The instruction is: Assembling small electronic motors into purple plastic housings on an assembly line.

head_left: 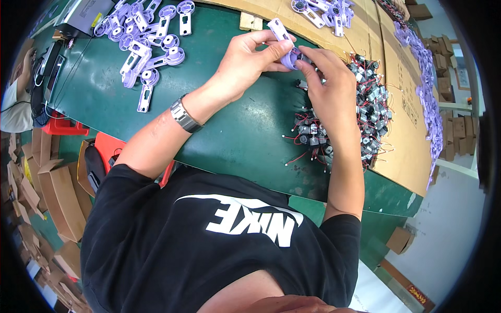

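Note:
Up at the far middle of the table, my left hand (249,58) grips a light purple plastic housing (279,30), its flat slotted handle tilted up and its round ring end low between my hands. My right hand (334,83) is pinched at the ring end, thumb and fingers close together. Something small and dark shows between those fingertips, too covered to make out. Under and beside my right hand lies a heap of small motors (373,91), grey and black, with thin red and black wires.
More purple housings (148,41) lie piled at the far left, near a grey metal box (83,18). Cardboard (399,104) covers the table's right side, bearing other housings (334,13) and a row of purple parts (430,99). Cartons (60,203) and a red stool (107,148) stand at left.

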`<move>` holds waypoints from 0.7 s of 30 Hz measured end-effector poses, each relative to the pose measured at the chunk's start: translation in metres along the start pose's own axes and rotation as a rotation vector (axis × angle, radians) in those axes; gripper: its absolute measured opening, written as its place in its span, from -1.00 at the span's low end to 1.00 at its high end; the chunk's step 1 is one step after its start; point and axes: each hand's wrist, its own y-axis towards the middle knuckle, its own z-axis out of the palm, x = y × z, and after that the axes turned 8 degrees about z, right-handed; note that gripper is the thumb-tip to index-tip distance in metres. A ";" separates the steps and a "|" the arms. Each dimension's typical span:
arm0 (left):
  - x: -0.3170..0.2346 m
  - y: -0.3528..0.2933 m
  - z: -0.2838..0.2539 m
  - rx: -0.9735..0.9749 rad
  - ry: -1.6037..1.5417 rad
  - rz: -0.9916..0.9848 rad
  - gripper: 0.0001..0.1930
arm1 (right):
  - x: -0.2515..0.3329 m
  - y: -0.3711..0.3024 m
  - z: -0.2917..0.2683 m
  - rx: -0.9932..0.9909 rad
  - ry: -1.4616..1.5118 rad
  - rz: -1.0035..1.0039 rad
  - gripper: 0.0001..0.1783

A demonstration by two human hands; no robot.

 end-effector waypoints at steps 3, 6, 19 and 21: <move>-0.001 -0.001 0.003 -0.004 0.067 0.042 -0.64 | -0.004 -0.001 -0.005 0.104 0.134 0.205 -0.76; -0.001 0.000 0.005 -0.053 0.080 0.114 -0.68 | 0.002 -0.003 0.001 0.125 0.289 0.350 -0.77; -0.006 0.000 0.005 -0.021 0.054 0.080 -0.72 | -0.007 0.003 0.001 0.178 0.728 0.470 -0.84; -0.007 -0.001 0.005 -0.004 0.037 0.069 -0.73 | -0.007 0.003 0.003 0.148 0.678 0.477 -0.84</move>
